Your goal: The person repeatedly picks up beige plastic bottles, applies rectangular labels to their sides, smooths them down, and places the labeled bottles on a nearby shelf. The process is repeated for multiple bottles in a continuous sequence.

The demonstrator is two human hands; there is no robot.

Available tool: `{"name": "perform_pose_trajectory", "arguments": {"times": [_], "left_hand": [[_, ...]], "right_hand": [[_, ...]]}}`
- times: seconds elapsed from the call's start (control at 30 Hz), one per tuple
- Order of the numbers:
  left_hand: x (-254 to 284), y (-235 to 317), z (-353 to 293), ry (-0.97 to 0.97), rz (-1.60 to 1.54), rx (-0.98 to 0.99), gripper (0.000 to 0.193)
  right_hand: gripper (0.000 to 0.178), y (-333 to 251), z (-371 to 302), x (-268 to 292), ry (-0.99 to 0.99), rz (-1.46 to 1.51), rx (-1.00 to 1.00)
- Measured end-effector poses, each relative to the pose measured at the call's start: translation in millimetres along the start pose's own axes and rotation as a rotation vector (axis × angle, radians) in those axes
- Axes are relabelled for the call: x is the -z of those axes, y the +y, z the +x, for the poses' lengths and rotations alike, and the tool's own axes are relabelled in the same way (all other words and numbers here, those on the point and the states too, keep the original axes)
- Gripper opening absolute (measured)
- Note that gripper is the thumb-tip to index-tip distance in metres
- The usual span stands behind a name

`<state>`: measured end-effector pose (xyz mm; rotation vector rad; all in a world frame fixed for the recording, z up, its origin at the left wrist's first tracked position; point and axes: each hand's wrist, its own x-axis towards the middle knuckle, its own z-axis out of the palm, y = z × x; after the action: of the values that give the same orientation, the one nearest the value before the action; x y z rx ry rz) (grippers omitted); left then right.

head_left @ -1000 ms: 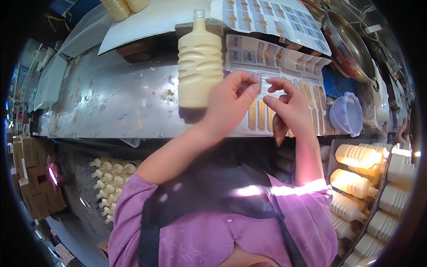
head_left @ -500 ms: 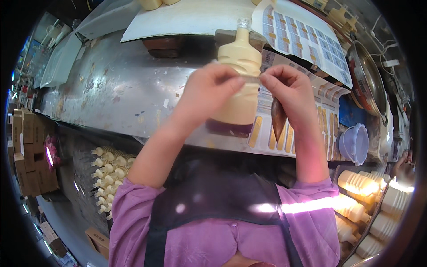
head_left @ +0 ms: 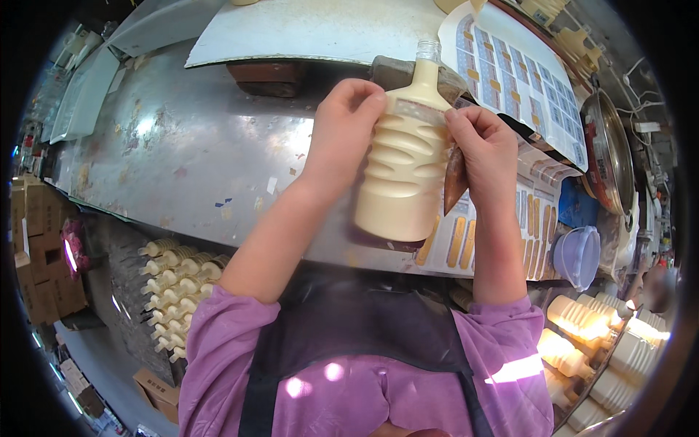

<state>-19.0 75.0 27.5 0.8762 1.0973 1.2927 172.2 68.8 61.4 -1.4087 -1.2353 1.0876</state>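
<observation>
A ribbed plastic bottle full of cream-coloured liquid stands uncapped on the steel table. My left hand presses its fingertips on the bottle's left shoulder. My right hand pinches the right shoulder, and both hands hold a thin clear strip stretched across the upper body. A brown tool pokes down from under the right hand.
Label sheets lie at the back right and a sheet of yellow strips lies beside the bottle. A metal bowl and a clear lidded tub sit right. Filled bottles lie lower right and lower left.
The bottle now stands in front of me between both hands, which have moved from pinching a strip onto its shoulders. The view has shifted left.
</observation>
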Motion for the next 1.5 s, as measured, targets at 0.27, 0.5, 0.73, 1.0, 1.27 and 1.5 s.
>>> {"name": "perform_pose_trajectory", "arguments": {"times": [0.27,0.5,0.73,1.0,1.27,1.5], "left_hand": [[-12,-12,-1,-0.023,-0.174,0.027,0.027],[-8,-14,2,-0.006,-0.286,0.091,0.026],[-15,-13,0,0.010,-0.252,0.033,0.024],[-12,-18,1,-0.011,-0.204,0.006,0.032],[-15,-17,5,-0.071,-0.022,0.000,0.032],[-17,-13,0,-0.078,-0.075,0.043,0.032]], "right_hand": [[0.016,-4,3,2,-0.018,0.006,-0.026],[0.017,-3,3,0,-0.008,0.015,-0.013],[0.017,-1,2,-1,0.017,0.018,-0.004],[0.017,0,2,-1,0.015,-0.030,-0.009],[0.017,-1,1,-1,0.000,-0.034,0.022],[0.025,3,4,-2,0.027,-0.063,0.090]]}}
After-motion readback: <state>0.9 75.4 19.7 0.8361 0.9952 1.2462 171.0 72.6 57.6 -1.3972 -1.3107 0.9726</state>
